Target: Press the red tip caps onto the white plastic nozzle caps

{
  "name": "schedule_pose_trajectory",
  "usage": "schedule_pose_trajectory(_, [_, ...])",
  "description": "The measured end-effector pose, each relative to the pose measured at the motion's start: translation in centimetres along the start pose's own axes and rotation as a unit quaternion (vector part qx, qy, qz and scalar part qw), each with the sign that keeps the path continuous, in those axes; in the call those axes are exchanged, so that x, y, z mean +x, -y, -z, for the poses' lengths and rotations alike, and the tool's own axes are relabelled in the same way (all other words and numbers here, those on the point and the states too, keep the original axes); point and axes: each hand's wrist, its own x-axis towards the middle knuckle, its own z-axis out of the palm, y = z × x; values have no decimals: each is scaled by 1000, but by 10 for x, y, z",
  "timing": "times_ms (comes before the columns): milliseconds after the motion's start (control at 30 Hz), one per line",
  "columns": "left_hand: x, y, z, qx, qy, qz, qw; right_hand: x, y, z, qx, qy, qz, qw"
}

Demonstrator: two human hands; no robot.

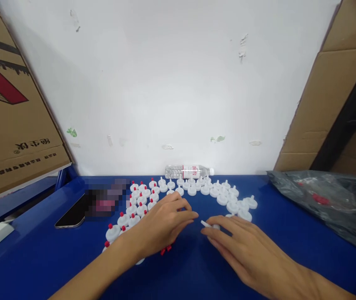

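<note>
In the head view, a person's two bare hands are working above a blue counter (193, 275) before a scuffed white wall (178, 83). The left hand (169, 216) is reaching in with its palm turned down, its thumb and fingers drawing close together at the tips; whether they are pinching anything small cannot be told. The right hand (243, 241) is closing its thumb and forefinger around a white plastic piece with a narrow spout (206, 224), which is pointing towards the left hand, the two hands standing slightly apart. Beneath the left hand, small loose red plastic tips (166, 249) are lying on the counter. On the left, round white plastic caps with red-tipped spouts (113, 232) are standing in a close cluster, the left forearm partly hiding them. Round white plastic caps with bare spouts (222, 198) are forming a curved band from the back centre towards the right hand. Behind them, a clear plastic bottle with a red-and-white label (174, 171) is lying on its side near the wall. A dark-screened phone (71, 212) is resting farther left, below a printed brown cardboard box (15, 104), while a crumpled dark grey plastic bag (306, 187) is spreading along the right side.
</note>
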Motion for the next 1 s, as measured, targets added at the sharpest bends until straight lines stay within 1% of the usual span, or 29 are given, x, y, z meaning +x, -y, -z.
schedule_pose_trajectory(67, [1,-8,0,-8,2,-6,1000,1,0,1,6,2,13,1000])
schedule_pose_trajectory(200, [3,-17,0,-18,15,-7,1000,2,3,4,30,-19,31,999])
schedule_pose_trajectory(267, [3,-17,-2,-23,15,-9,1000,2,4,4,48,-24,30,998])
schedule_pose_trajectory(367, [2,-13,-6,-26,5,-6,1000,0,2,1,87,-16,6,996])
schedule_pose_trajectory(467, [2,-10,-9,-43,0,-6,999,-1,-1,-1,118,-39,-16,992])
schedule_pose_trajectory(633, [2,-8,-10,-65,-4,1,998,-1,-2,2,125,-61,14,990])
schedule_pose_trajectory(733, [1,-9,-9,-52,-1,21,998,1,-3,6,109,-95,27,989])
schedule_pose_trajectory(833, [0,-11,-8,-57,-1,15,998,3,-2,9,98,-139,45,984])
schedule_pose_trajectory(1000, [1,-22,-3,-94,-31,10,995,4,-2,9,106,-185,40,976])
